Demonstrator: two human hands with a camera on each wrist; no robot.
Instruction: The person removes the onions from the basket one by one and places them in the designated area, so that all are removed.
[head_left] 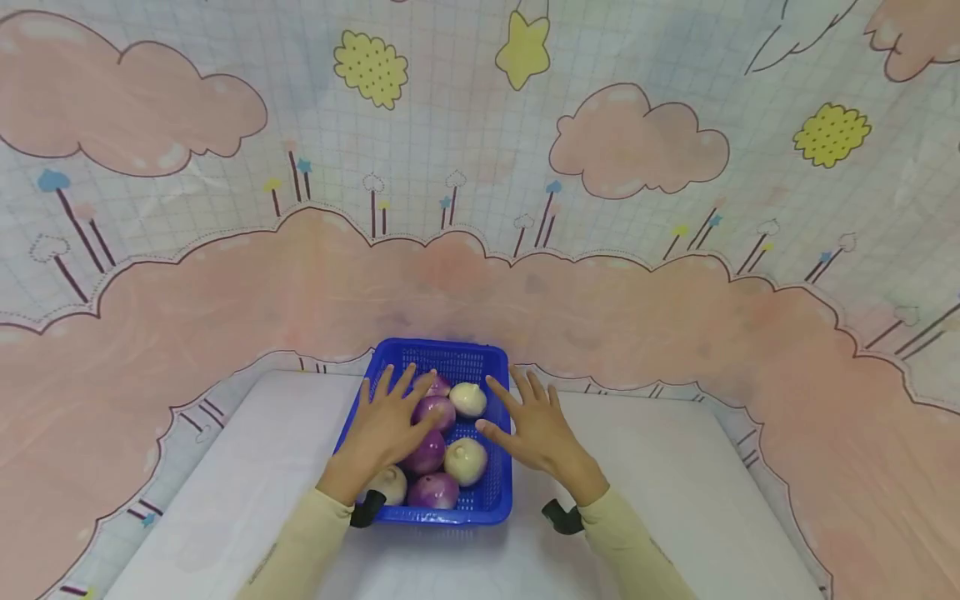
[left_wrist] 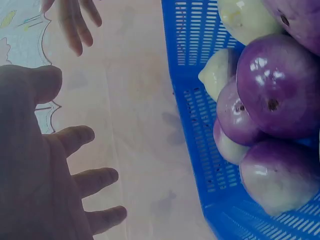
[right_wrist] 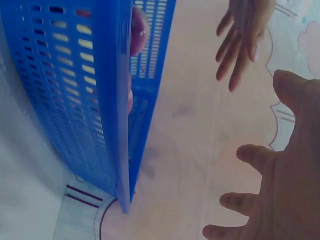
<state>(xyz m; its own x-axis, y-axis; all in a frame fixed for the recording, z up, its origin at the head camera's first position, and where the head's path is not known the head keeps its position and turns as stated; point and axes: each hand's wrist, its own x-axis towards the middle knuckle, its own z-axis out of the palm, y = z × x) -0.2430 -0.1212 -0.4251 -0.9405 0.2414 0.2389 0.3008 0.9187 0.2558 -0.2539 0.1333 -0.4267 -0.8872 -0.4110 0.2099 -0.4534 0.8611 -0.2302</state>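
A blue plastic basket (head_left: pixel 442 515) holds several glossy, round onions. Some are purple, such as this onion (head_left: pixel 424 452), and others are whitish, such as this pale onion (head_left: pixel 466 462). My left hand (head_left: pixel 390 421) hovers over the basket's left side with fingers spread, hiding part of the onions. My right hand (head_left: pixel 536 421) is spread too, overlapping the right rim in the head view. Neither hand grips anything. In the left wrist view a large purple onion (left_wrist: pixel 280 85) shows a brown root scar, while the basket wall (right_wrist: pixel 112 100) fills the left of the right wrist view.
The basket stands on a white table (head_left: pixel 637 483) that extends to both sides. Behind it hangs a cloth backdrop (head_left: pixel 450 292) printed with pink clouds and stars. Dark straps or mounts (head_left: pixel 562 517) sit at the wrists, over light sleeves (head_left: pixel 630 542).
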